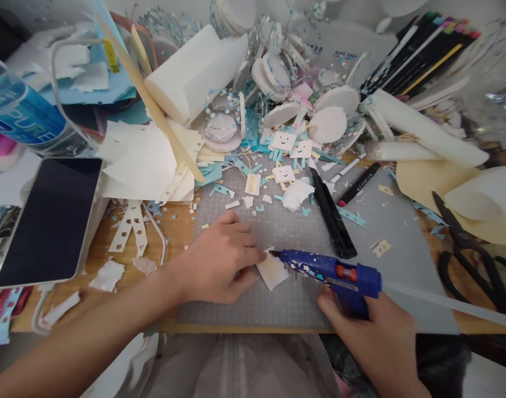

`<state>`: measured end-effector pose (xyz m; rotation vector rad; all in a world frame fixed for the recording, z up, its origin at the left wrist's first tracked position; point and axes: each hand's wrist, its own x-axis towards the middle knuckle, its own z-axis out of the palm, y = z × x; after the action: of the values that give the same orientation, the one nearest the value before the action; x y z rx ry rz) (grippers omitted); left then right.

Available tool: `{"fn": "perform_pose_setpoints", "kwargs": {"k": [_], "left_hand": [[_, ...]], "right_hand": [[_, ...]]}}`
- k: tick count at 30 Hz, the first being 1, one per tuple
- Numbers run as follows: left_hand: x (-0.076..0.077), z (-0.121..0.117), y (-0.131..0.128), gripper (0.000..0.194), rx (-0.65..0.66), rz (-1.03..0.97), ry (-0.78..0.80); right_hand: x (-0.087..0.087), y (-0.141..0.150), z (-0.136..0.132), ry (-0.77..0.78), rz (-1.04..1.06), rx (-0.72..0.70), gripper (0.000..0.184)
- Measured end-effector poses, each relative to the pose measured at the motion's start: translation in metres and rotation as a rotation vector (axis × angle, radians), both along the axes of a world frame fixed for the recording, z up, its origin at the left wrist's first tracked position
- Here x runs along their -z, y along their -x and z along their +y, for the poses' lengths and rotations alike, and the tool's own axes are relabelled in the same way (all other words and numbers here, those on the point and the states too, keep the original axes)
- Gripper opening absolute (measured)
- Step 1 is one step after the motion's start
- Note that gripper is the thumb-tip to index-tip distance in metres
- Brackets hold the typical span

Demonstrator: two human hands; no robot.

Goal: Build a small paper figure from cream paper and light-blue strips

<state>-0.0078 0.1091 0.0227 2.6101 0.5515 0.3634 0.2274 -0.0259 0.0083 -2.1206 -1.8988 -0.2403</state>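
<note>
glue gun (317,266) points left, long axis nearly crosswise — right hand (379,334) wraps it, left hand (220,260) curls at paper (273,273) — pinch unclear

Wooden table (174,235) with a gray gridded cutting mat (236,309) on it. White paper scraps (107,275) lie on the wood.

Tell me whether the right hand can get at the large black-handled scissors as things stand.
Probably not right away: the right hand is wrapped around a blue plastic glue gun. With that set down, the large black-handled scissors, off to its right, look reachable.
</note>
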Motion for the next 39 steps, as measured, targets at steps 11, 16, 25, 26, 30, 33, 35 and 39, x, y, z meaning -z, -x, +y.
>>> {"fn": "perform_pose_setpoints", "kwargs": {"k": [11,16,25,26,30,33,35,39], "left_hand": [[-0.001,0.000,0.000,0.025,0.002,-0.007,0.001],[-0.001,-0.001,0.000,0.026,0.001,0.006,-0.006],[-0.001,-0.001,0.000,0.027,-0.006,0.005,0.004],[-0.001,0.000,0.000,0.026,-0.007,0.004,0.006],[0.000,-0.001,0.001,0.026,-0.008,-0.004,0.008],[0.001,-0.001,0.001,0.025,-0.006,-0.002,0.011],[0.000,-0.001,0.001,0.025,-0.005,-0.002,0.014],[0.000,0.000,0.001,0.025,-0.006,-0.001,0.021]], "right_hand": [[-0.007,0.000,0.000,-0.009,-0.070,-0.057,0.023],[-0.009,-0.002,-0.003,0.015,-0.070,-0.066,0.020],[-0.010,-0.007,-0.011,-0.016,-0.065,-0.107,0.014],[-0.009,-0.008,-0.012,-0.025,-0.075,-0.120,0.014],[-0.010,-0.012,-0.015,-0.039,-0.071,-0.145,0.016],[-0.014,-0.014,-0.015,-0.030,-0.037,-0.192,0.013],[-0.018,-0.015,-0.015,-0.007,-0.011,-0.211,0.012],[-0.023,-0.019,-0.013,0.028,0.011,-0.271,0.010]]}}
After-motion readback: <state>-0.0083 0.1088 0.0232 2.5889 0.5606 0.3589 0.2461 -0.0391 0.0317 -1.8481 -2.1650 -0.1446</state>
